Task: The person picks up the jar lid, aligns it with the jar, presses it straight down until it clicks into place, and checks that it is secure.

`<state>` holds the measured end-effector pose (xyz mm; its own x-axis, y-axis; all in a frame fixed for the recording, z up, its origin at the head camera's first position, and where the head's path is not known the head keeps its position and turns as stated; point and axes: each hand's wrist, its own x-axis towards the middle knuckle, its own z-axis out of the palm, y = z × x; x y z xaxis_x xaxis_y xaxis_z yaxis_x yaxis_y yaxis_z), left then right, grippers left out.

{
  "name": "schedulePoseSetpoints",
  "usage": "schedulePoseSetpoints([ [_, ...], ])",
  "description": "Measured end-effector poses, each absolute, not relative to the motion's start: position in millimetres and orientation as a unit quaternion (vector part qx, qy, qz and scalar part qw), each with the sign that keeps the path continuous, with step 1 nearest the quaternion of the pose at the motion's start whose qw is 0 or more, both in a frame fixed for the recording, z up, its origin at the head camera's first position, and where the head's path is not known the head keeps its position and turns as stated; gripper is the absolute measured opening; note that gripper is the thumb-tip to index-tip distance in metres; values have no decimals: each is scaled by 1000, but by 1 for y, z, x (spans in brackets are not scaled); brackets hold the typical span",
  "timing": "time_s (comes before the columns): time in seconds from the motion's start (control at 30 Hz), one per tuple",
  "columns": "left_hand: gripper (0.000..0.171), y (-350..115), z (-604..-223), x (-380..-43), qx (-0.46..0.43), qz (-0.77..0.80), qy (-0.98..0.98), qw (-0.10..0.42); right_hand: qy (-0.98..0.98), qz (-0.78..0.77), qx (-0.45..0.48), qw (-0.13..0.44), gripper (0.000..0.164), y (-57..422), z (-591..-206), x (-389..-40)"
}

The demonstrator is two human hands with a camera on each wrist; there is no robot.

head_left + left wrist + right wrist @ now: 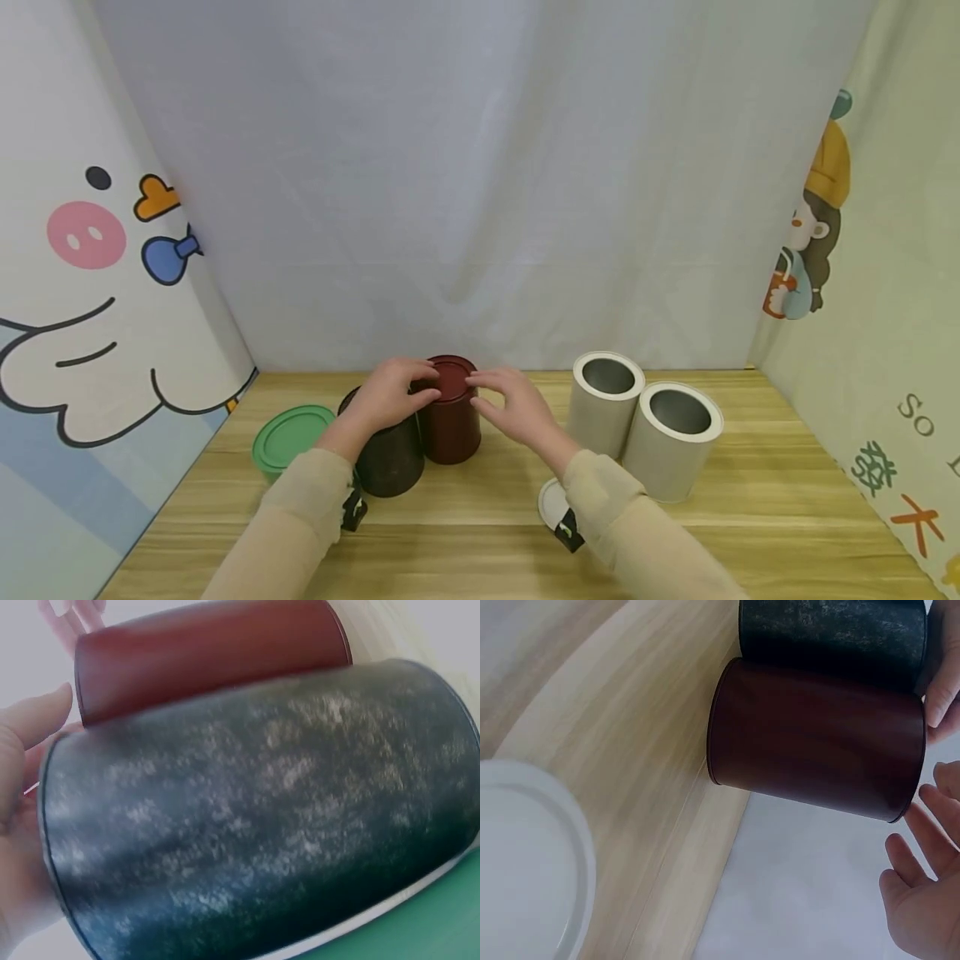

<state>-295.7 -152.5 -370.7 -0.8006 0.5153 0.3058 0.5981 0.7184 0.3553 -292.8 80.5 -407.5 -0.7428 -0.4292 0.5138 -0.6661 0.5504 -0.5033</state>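
Observation:
A dark red canister [452,433] with a recessed round top stands upright near the back of the table. My left hand [386,396] reaches over a mottled black canister [255,817] to the red one's left rim, its fingers loosely bent. On the opposite side, my right hand [517,406] has its fingers spread by the right rim. In the right wrist view those fingers [928,834] lie close to the rim of the red canister [817,739]; whether they touch it I cannot tell. The black canister's top is mostly hidden behind my left hand and arm.
A green round-topped container [292,437] stands left of the black canister, partly behind my left sleeve. Two white cylinders [663,458] with dark hollow tops stand on the right. A white round disc [552,502] lies by my right forearm. Curtains [480,183] enclose the wooden table.

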Motion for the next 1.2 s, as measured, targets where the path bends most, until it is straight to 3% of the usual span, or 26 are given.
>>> schedulePoseSetpoints([
  [0.47,52,-123,-369,-272,-319,-262,-908,77,-852,346,347,185,38,118,-414,-269],
  [0.7,57,-104,-375,-260,-345,-253,-897,106,-844,331,375,196,41,141,-423,-256],
  [1.2,67,-59,-422,-235,-377,-275,-879,97,-872,273,372,161,52,187,-443,-225],
])
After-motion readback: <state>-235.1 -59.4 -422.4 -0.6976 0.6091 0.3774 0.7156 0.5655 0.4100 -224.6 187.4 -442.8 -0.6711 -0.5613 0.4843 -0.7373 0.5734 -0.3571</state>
